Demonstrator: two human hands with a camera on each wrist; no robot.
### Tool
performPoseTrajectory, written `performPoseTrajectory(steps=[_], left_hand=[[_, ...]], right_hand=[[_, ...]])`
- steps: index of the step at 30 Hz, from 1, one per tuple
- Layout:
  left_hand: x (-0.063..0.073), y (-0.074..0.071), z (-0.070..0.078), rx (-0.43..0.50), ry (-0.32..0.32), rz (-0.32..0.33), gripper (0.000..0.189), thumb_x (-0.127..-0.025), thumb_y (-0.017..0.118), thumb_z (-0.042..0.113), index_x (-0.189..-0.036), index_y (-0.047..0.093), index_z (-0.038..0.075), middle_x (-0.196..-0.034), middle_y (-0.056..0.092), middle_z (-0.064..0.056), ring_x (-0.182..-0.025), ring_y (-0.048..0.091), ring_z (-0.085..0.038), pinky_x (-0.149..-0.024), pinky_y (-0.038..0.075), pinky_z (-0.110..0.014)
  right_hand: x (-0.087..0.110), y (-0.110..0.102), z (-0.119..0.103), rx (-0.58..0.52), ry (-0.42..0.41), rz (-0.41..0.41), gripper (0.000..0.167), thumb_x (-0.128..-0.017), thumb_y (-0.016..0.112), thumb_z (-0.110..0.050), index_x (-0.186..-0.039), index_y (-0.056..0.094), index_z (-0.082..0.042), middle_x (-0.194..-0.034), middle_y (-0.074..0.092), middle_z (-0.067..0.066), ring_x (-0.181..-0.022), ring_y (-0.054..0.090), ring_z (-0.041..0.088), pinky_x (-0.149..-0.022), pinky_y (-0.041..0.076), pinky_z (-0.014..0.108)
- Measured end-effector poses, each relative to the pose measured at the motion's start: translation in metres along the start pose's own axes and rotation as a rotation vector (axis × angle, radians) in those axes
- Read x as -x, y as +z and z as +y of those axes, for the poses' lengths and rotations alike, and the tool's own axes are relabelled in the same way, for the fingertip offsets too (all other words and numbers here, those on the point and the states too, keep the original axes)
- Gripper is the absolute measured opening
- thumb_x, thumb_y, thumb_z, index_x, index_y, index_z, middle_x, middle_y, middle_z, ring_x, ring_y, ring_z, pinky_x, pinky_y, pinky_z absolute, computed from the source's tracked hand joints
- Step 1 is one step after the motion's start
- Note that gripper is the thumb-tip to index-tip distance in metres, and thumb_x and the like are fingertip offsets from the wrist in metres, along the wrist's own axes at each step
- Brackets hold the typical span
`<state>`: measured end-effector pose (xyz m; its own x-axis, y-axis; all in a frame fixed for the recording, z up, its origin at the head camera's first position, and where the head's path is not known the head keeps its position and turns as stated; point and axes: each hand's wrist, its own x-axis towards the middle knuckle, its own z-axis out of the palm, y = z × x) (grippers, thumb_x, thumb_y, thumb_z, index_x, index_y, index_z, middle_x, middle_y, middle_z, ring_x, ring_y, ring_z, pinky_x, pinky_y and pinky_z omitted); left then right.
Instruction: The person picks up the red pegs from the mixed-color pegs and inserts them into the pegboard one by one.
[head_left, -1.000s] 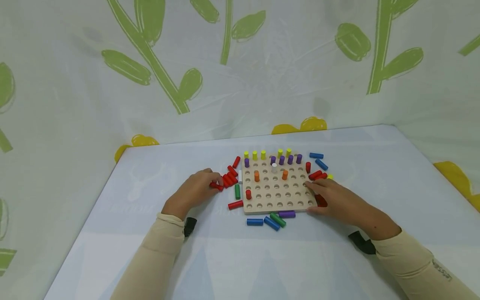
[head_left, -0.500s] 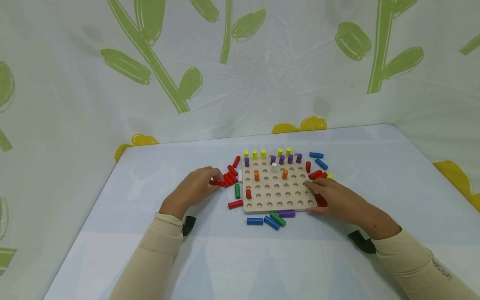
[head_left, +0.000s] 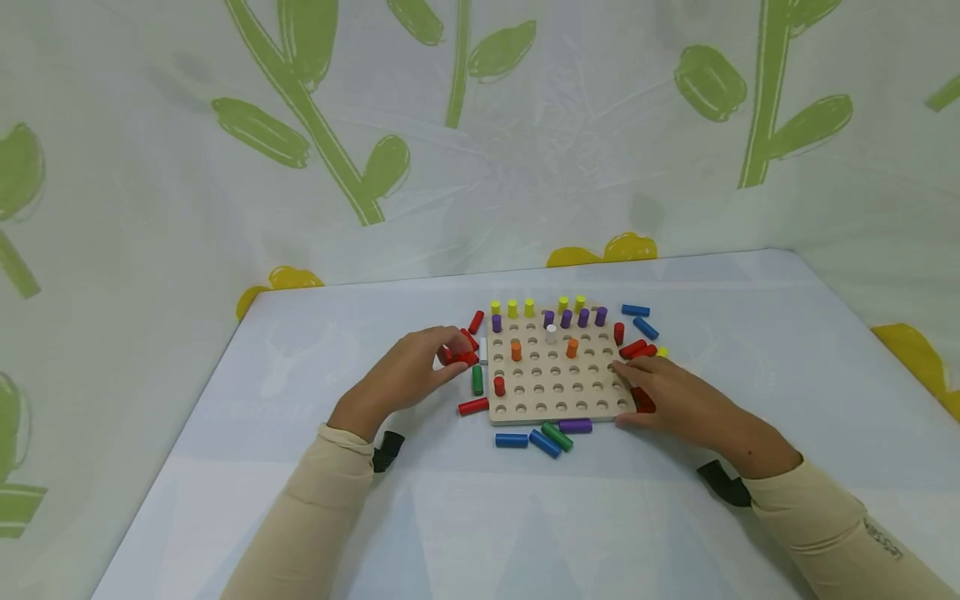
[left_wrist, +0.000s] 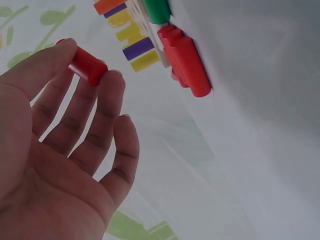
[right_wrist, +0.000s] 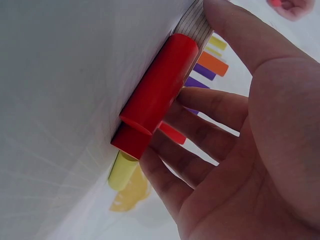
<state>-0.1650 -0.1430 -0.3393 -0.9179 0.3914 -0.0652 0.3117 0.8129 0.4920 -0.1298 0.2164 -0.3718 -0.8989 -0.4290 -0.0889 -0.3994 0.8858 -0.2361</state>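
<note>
- Left hand: shifted rightward, toward the pegboard, since the earlier head frame, carrying its red peg along; the right hand and the board keep their places.
- Left grip: peg pinched between the thumb and fingertips, the little finger loosely bent and free. In the head view the fingers partly cover this peg and the loose red pegs beside it.
- Right hand: thumb and fingers spread wide and gently bent at the near right corner of the board, thumb at the near edge, a fingertip at the right side; no peg in its grasp. Directly beneath the palm lies a red cylinder.
- Pegboard: flat on the pale bench, between the hands, with rows of round holes.
- Standing pegs: five yellow pegs in the far row; five purple pegs in the next; nearer, a white peg, two orange pegs and one red.
- Loose pieces, left side: a green piece and a white piece just beside the board.
- Near edge: two blue pieces, one green, one purple.
- Right side: further reds, a yellow and two blues.
- Background: pale cloth printed with green stems and leaves.
</note>
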Motion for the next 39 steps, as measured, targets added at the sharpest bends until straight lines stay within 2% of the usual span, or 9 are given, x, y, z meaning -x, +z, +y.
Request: performPoseTrajectory(steps=[6,10,20,25,30,34,39], left_hand=[[0.000,0.001,0.006,0.021,0.035,0.006,0.040,-0.093,0.073,0.020,-0.130,0.062,0.022,-0.110,0.068,0.004,-0.096,0.059,-0.015,-0.079,0.056,-0.026],[0.002,0.002,0.009,0.034,0.049,0.002,0.041,-0.093,0.072,0.020,-0.133,0.062,0.024,-0.107,0.067,0.005,-0.096,0.060,-0.015,-0.081,0.056,-0.028],[0.009,0.008,0.014,0.098,0.048,0.011,0.035,-0.095,0.070,0.021,-0.128,0.062,0.020,-0.105,0.068,0.003,-0.096,0.061,-0.016,-0.088,0.058,-0.037],[0.012,0.010,0.016,0.118,0.040,-0.002,0.033,-0.094,0.072,0.020,-0.124,0.062,0.019,-0.109,0.068,0.005,-0.096,0.063,-0.013,-0.085,0.059,-0.029],[0.015,0.010,0.018,0.143,0.061,-0.025,0.031,-0.092,0.074,0.020,-0.120,0.062,0.017,-0.110,0.068,0.004,-0.096,0.066,-0.012,-0.081,0.059,-0.025],[0.015,0.010,0.018,0.167,0.083,-0.036,0.031,-0.089,0.077,0.020,-0.117,0.063,0.016,-0.108,0.070,0.003,-0.097,0.067,-0.013,-0.086,0.059,-0.030],[0.013,0.014,0.017,0.176,0.087,-0.066,0.027,-0.087,0.079,0.022,-0.110,0.064,0.018,-0.099,0.073,0.007,-0.095,0.067,-0.010,-0.091,0.057,-0.035]], right_hand=[[0.001,0.001,0.000,0.001,0.003,-0.005,0.081,-0.080,0.081,-0.044,-0.144,0.052,-0.002,-0.137,0.056,0.025,-0.125,0.054,0.042,-0.099,0.052,0.054],[0.002,0.000,0.000,-0.001,0.001,0.004,0.081,-0.081,0.081,-0.044,-0.144,0.052,-0.003,-0.137,0.056,0.024,-0.125,0.054,0.041,-0.099,0.051,0.054],[0.001,0.000,0.000,0.001,-0.008,0.010,0.081,-0.081,0.080,-0.046,-0.143,0.053,-0.003,-0.137,0.056,0.024,-0.125,0.055,0.040,-0.100,0.051,0.054],[0.001,0.000,-0.001,0.003,-0.009,0.011,0.080,-0.081,0.081,-0.046,-0.143,0.053,-0.003,-0.136,0.056,0.024,-0.124,0.055,0.041,-0.100,0.051,0.054],[0.000,0.000,-0.002,0.008,-0.010,0.009,0.080,-0.081,0.080,-0.047,-0.143,0.053,-0.003,-0.136,0.056,0.024,-0.124,0.055,0.040,-0.100,0.051,0.053],[0.000,-0.001,-0.002,0.013,-0.004,0.009,0.081,-0.081,0.080,-0.047,-0.143,0.053,-0.003,-0.137,0.056,0.023,-0.125,0.055,0.040,-0.100,0.051,0.053],[0.000,-0.002,-0.002,0.016,0.001,0.008,0.081,-0.081,0.080,-0.047,-0.143,0.053,-0.003,-0.137,0.056,0.024,-0.125,0.054,0.041,-0.101,0.051,0.054]])
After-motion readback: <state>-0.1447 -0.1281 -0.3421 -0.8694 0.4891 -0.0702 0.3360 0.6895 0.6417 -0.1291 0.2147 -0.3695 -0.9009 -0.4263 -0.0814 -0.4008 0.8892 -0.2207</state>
